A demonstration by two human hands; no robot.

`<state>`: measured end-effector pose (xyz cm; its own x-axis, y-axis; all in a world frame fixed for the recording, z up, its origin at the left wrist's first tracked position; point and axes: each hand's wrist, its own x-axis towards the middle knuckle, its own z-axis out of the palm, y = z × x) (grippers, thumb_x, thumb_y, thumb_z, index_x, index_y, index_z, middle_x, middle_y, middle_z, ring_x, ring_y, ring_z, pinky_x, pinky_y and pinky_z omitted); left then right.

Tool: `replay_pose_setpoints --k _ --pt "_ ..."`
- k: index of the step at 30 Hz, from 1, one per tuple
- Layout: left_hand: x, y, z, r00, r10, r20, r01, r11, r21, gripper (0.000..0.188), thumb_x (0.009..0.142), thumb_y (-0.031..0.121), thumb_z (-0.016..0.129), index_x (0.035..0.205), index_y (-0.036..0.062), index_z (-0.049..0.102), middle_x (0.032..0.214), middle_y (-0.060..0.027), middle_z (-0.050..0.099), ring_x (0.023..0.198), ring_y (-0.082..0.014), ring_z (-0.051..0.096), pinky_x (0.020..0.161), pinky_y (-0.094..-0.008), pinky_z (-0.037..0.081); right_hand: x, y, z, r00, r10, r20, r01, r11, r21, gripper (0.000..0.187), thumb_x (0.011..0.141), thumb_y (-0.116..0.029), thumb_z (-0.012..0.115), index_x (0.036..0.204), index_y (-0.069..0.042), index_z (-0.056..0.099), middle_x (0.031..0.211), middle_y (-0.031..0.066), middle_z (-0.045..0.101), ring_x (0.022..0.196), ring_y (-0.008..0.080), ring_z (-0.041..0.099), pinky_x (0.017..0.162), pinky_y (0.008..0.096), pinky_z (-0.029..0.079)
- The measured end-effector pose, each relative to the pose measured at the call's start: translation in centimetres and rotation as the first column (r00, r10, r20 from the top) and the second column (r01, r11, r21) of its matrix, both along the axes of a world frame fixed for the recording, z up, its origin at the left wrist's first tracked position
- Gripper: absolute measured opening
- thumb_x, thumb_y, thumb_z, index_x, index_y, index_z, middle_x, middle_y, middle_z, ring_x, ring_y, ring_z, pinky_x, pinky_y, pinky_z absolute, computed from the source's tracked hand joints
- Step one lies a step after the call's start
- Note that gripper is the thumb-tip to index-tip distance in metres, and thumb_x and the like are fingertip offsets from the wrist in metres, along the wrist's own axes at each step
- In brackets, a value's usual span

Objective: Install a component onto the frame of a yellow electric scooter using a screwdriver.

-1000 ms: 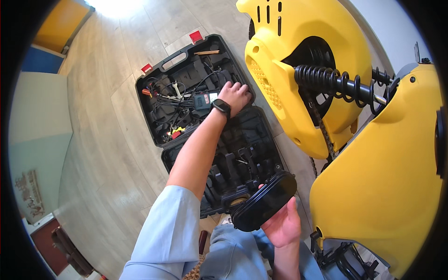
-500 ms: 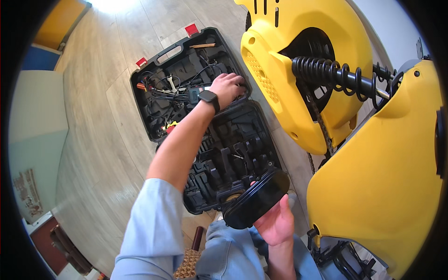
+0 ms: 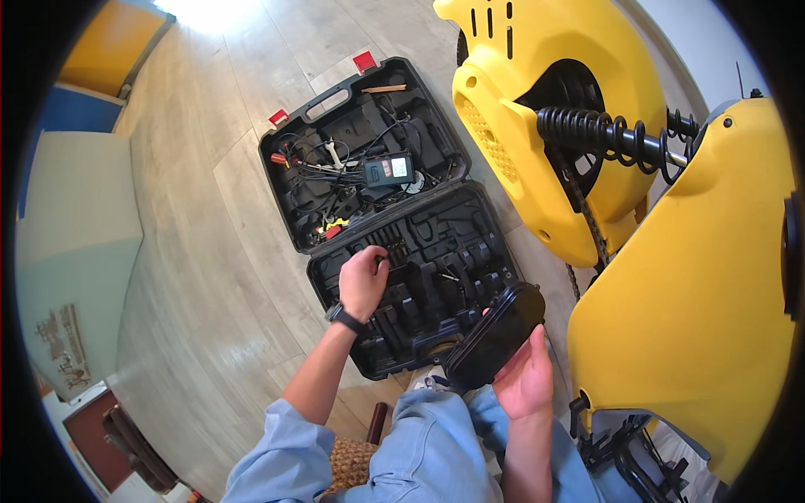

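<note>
In my right hand (image 3: 524, 381) is a glossy black, elongated oval part (image 3: 495, 339), tilted, with my thumb along its edge and my fingers behind it. My left hand (image 3: 363, 282), wearing a watch, is over the lower half of a spread-out black tool case (image 3: 381, 365). Its fingers are curled by a row of small bits (image 3: 396, 246); whether anything is pinched there is hidden. The case's far half holds a small device with a lit screen (image 3: 390, 170), a wrench (image 3: 334, 154), tangled cables and a yellow-and-red item (image 3: 334, 230).
A large yellow vehicle body (image 3: 688, 285) fills the right side, with a black coil-spring shock absorber (image 3: 604, 137) and a chain (image 3: 589, 220). Wooden flooring (image 3: 214, 277) surrounds the case. My knees and a woven seat (image 3: 348, 463) are at the lower edge.
My left hand has moved from the far half of the case back to the near half, uncovering the screen device. My right hand still holds the black part. The whole view has shifted slightly.
</note>
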<state>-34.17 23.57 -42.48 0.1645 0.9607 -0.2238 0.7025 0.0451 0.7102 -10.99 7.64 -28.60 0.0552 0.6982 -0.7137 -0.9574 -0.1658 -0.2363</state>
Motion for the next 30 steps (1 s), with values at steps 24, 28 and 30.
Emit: replay_pose_setpoints --k 24,28,30 --pt "-1.2 6.8 -3.1 0.383 -0.705 -0.596 0.898 0.435 0.063 0.015 0.084 0.015 0.059 0.096 0.013 0.069 0.108 -0.0043 0.053 0.101 -0.0186 0.057 0.069 -0.0308 0.057 0.1 -0.9 -1.0 0.997 -0.017 -0.071 0.02 0.999 0.038 0.052 0.104 -0.045 0.043 0.142 -0.009 0.046 0.138 0.0103 0.057 0.125 0.0276 0.056 0.106 0.0445 0.043" --pt "-1.1 6.7 -3.1 0.436 -0.722 -0.537 0.887 0.445 0.122 0.013 0.084 0.015 0.059 0.092 0.0129 0.069 0.108 -0.0038 0.053 0.1 -0.0192 0.058 0.07 -0.0325 0.057 0.3 -0.4 0.9 1.0 -0.021 -0.005 0.021 1.0 0.014 0.05 0.104 -0.044 0.044 0.14 -0.01 0.048 0.136 0.0094 0.059 0.124 0.0269 0.057 0.106 0.0435 0.043" --pt "-0.7 6.6 -2.9 0.43 -0.718 -0.548 0.886 0.452 0.104 0.014 0.084 0.015 0.059 0.091 0.0129 0.07 0.106 -0.004 0.053 0.1 -0.0199 0.058 0.071 -0.0333 0.057 0.5 -0.6 0.9 1.0 -0.007 -0.004 0.007 0.999 0.033 0.05 0.104 -0.044 0.045 0.14 -0.01 0.048 0.136 0.0091 0.059 0.124 0.0267 0.057 0.106 0.0432 0.043"
